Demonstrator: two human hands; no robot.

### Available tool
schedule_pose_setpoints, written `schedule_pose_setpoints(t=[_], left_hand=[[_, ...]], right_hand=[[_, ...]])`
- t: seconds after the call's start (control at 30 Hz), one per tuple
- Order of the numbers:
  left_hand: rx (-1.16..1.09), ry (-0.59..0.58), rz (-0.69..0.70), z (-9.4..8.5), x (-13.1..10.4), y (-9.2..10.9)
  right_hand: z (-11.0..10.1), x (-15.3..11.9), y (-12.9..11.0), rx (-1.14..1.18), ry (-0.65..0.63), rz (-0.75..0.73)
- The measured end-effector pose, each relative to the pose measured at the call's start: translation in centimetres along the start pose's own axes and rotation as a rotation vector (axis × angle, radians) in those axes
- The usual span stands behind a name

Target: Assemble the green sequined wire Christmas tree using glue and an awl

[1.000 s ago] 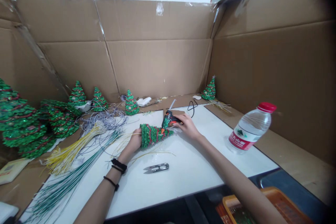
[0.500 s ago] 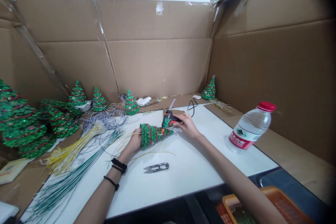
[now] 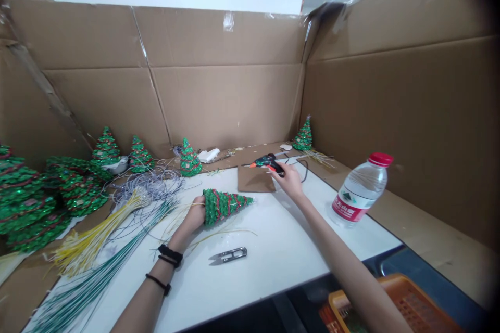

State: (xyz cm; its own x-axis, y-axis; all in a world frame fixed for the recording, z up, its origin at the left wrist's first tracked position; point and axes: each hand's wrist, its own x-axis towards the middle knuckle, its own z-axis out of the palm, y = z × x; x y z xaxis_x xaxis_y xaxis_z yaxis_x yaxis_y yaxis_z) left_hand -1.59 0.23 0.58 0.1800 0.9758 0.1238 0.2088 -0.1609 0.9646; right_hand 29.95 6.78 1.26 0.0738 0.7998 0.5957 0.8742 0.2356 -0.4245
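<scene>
the left hand [image 3: 196,213] grips the small green tree [image 3: 223,206] at its base, fingertips hidden; the tree points right, over the white board [image 3: 281,255]. the right hand [image 3: 289,178] has its fingers closed around the glue gun [image 3: 266,161], nozzle leftward, by the cardboard square [image 3: 254,182]. the snips [image 3: 237,254] lie near the tree.

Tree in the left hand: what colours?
The tree is green, banded with dark red; shows best in the head view.

Glue gun [image 3: 267,161] in right fingers [image 3: 279,179], green tree [image 3: 224,206] in left fingers [image 3: 199,202]
</scene>
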Motion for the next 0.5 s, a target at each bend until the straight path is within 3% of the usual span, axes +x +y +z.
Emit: schedule_pose_setpoints(t=[0.17, 0.3, 0.5], left_hand=[[-0.026, 0.002, 0.013, 0.1, 0.0, 0.0], [-0.062, -0.006, -0.020, 0.1, 0.1, -0.3], [-0.054, -0.019, -0.013, 0.1, -0.2, 0.5]], right_hand=[[-0.7, 0.3, 2.7, -0.234, -0.029, 0.427], [-0.3, 0.1, 4.2, -0.285, -0.065, 0.515], [1.1, -0.1, 4.5, -0.304, -0.109, 0.532]])
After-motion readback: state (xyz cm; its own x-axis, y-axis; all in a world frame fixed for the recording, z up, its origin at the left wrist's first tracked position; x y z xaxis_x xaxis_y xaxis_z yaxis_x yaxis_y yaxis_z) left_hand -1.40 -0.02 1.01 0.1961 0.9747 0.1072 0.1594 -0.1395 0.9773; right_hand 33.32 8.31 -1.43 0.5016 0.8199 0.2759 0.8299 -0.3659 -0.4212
